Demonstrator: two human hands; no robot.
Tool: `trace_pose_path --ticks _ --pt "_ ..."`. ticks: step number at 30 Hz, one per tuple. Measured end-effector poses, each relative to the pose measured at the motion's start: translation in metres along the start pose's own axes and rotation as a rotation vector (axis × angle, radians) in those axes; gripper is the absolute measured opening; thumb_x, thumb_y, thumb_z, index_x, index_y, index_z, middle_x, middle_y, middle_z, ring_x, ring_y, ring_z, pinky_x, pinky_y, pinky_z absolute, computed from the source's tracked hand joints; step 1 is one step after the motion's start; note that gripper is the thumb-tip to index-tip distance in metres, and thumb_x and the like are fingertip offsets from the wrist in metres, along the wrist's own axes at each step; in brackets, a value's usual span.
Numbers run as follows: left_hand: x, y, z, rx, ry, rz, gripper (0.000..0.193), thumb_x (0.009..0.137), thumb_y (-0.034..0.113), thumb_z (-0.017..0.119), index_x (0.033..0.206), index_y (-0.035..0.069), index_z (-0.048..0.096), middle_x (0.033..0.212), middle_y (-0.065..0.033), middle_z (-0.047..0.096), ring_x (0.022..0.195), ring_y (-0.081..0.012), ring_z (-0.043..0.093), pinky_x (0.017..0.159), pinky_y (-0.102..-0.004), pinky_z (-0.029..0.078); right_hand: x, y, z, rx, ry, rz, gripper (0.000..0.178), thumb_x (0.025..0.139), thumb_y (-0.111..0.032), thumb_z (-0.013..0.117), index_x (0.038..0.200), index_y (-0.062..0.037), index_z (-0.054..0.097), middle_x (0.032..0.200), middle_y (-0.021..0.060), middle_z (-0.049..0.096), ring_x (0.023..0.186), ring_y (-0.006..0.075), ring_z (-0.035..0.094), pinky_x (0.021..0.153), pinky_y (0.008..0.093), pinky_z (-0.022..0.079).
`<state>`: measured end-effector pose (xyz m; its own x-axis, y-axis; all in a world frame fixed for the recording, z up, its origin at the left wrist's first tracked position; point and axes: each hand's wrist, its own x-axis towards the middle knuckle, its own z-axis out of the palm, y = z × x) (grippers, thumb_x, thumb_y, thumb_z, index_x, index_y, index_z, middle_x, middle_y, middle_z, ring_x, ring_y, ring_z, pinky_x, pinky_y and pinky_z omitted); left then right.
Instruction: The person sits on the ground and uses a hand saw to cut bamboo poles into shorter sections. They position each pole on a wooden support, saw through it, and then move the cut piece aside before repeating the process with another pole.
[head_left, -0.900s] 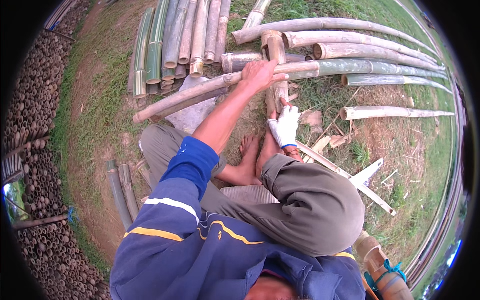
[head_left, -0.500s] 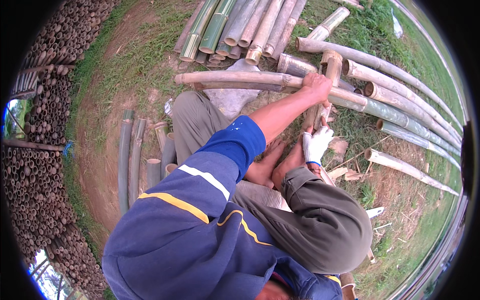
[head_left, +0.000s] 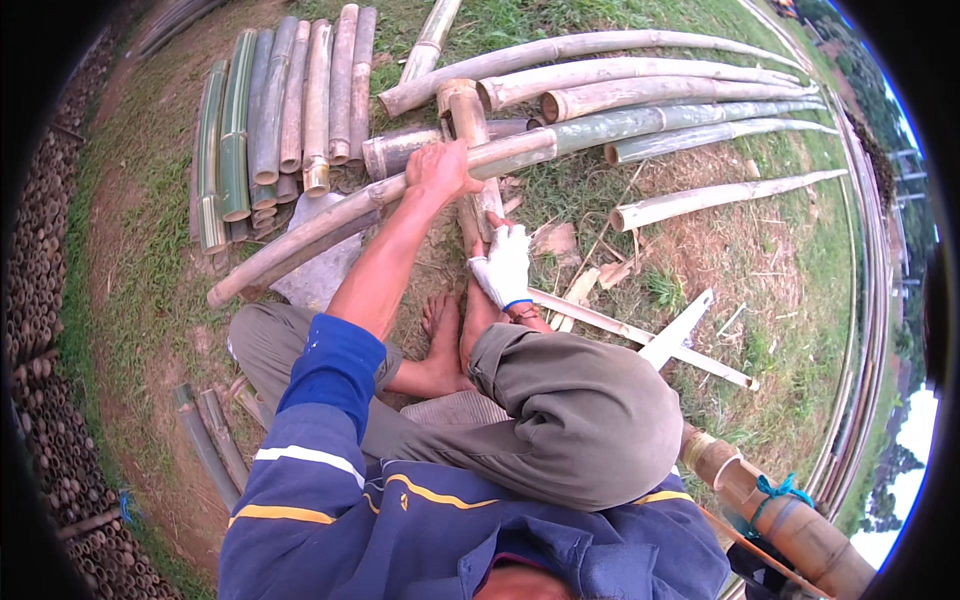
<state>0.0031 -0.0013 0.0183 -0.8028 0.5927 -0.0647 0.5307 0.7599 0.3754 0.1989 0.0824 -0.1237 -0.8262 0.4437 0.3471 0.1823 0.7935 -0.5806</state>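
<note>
My bare left hand (head_left: 437, 172) is closed around a long bamboo pole (head_left: 310, 235), whose near end slants down to the left and whose greenish part runs up to the right. Along its underside lies a darker, parallel length; whether it is a split half or a second pole I cannot tell. The pole crosses over a short bamboo piece (head_left: 467, 120) with a thicker crosswise top. Lower on that piece, my right hand (head_left: 503, 262), in a white glove with a blue cuff, grips its side, the fingers partly hidden. My bare feet (head_left: 440, 340) are just below, one beside the piece.
Several cut bamboo lengths (head_left: 290, 95) lie side by side at the far left, and long poles (head_left: 640, 70) fan out at the right. A flat stone (head_left: 325, 255) sits under the pole. A split strip (head_left: 620, 328) and a white tapered blade (head_left: 680, 328) lie right of my knee.
The whole view has turned toward the right, so everything sits further left. The pole's left end now tilts lower in the picture. Both hands keep their holds.
</note>
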Motion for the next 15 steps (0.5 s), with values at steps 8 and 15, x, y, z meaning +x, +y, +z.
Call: trace_pose_path --ticks 8,15 --pt "-0.006 0.0 -0.009 0.033 -0.05 -0.044 0.072 0.072 0.053 0.098 0.123 0.007 0.076 0.119 -0.0219 0.081 0.116 -0.0389 0.078 0.101 -0.0485 0.06 0.0 -0.018 -0.011 0.052 -0.031 0.066 0.066 0.09 -0.021 0.076 0.153 -0.0091 0.058 0.138 0.0276 0.058 0.123 0.0491 0.058 0.105 0.0578 0.05" --pt "-0.004 0.0 -0.009 0.053 -0.034 -0.029 0.071 0.073 0.05 0.099 0.124 0.007 0.075 0.118 -0.0219 0.081 0.115 -0.0394 0.078 0.1 -0.0492 0.06 0.001 -0.015 -0.01 0.03 -0.031 0.056 0.066 0.093 -0.023 0.075 0.155 -0.0113 0.055 0.139 0.0257 0.057 0.126 0.0475 0.057 0.107 0.057 0.051"
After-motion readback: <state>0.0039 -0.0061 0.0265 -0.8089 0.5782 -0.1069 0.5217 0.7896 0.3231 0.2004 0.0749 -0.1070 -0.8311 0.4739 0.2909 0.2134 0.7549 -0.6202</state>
